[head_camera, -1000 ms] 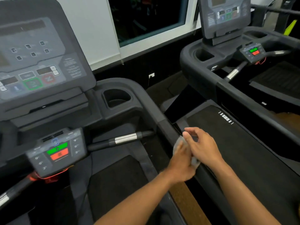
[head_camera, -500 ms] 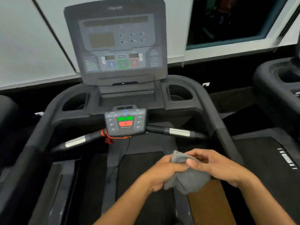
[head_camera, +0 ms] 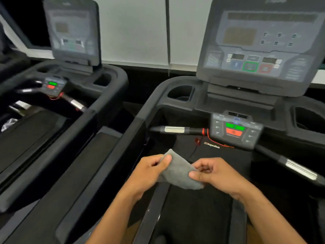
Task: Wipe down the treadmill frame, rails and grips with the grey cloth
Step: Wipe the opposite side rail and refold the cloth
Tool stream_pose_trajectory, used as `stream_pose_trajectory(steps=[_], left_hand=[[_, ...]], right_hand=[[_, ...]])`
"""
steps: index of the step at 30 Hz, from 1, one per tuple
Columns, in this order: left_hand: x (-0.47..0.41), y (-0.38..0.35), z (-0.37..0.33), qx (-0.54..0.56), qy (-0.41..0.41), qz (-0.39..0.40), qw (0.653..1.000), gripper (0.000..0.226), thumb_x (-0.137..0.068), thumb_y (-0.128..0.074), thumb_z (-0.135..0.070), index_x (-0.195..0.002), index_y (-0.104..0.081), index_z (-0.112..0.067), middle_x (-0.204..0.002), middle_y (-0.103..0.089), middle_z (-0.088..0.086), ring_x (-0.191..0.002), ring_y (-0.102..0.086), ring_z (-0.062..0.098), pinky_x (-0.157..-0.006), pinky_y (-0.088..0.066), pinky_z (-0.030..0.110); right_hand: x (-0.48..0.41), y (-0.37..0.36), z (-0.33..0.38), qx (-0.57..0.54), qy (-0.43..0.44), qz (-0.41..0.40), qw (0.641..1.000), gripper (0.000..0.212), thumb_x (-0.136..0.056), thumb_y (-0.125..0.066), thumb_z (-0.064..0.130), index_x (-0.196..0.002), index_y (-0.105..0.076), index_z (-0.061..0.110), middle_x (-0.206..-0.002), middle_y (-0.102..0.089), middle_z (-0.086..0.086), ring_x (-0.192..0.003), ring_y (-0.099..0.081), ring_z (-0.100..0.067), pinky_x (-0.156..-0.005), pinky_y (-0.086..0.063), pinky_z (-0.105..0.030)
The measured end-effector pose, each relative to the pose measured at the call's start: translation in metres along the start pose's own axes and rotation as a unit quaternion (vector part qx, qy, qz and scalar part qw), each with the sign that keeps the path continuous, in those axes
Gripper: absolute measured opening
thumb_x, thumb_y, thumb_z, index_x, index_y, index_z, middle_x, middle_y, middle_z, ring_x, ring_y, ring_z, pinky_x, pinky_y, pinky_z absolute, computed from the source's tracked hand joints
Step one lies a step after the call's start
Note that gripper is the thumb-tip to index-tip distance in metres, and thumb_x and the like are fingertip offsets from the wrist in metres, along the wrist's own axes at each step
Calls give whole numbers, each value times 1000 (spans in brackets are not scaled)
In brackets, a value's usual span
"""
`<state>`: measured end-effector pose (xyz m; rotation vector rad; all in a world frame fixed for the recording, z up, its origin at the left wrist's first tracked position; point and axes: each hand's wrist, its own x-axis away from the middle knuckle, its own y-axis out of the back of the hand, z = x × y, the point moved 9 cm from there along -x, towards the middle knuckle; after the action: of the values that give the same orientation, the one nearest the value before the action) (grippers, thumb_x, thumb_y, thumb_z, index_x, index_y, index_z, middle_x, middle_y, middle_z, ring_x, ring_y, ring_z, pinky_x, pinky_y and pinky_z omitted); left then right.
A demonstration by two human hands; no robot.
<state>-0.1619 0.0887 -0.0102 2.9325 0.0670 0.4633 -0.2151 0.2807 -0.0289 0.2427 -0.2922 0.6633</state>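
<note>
A grey cloth is stretched between my two hands above the treadmill belt. My left hand pinches its upper left corner with thumb and fingers. My right hand pinches its right edge. The treadmill's left side rail runs down just left of my left hand. Its left grip, a black bar with a silver sensor band, lies ahead of the cloth. The right grip slants down at the right. The small control pad with green and red buttons sits between the grips.
The console screen rises at the upper right, with cup holders on either side. A red safety cord hangs by the pad. A second treadmill stands at the left, a narrow gap between the two.
The view has swung left, from the right rail to the treadmill's left side. My hands left the right rail and now hold the cloth spread between them over the belt.
</note>
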Motion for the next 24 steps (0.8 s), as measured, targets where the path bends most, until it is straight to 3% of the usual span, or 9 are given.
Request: stream_pose_trajectory(steps=[5, 10, 16, 24], left_hand=[[51, 116, 37, -63, -25, -163, 984, 14, -103, -66, -29, -99, -79, -27, -94, -80, -6, -87, -74, 5, -71, -55, 17], [98, 208, 93, -74, 15, -264, 961, 10, -100, -70, -25, -97, -78, -29, -92, -79, -16, -85, -73, -1, -69, -51, 10], [122, 276, 174, -146, 118, -312, 931, 7, -95, -74, -40, -90, -79, -40, -86, -75, -28, -84, -69, -6, -74, -51, 21], [122, 300, 218, -151, 149, -320, 923, 17, -93, -71, -55, -93, -80, -40, -86, -77, -17, -87, -70, 1, -79, -55, 29]], right_hand=[[-51, -115, 25, 29, 2, 72, 997, 15, -82, -88, 26, -91, -81, 18, -87, -79, -7, -76, -71, -11, -72, -58, -27], [-86, -225, 25, 24, -39, 161, 986, 27, -85, -85, 23, -103, -77, 4, -89, -79, -13, -77, -74, -18, -69, -62, -33], [-124, -312, -7, 89, -108, 201, 969, 27, -88, -84, 19, -109, -76, 4, -95, -78, -10, -80, -76, -21, -79, -65, -38], [-137, -330, -18, 140, -126, 137, 973, 22, -82, -88, 26, -95, -76, 13, -89, -79, -8, -72, -78, -21, -68, -65, -35]])
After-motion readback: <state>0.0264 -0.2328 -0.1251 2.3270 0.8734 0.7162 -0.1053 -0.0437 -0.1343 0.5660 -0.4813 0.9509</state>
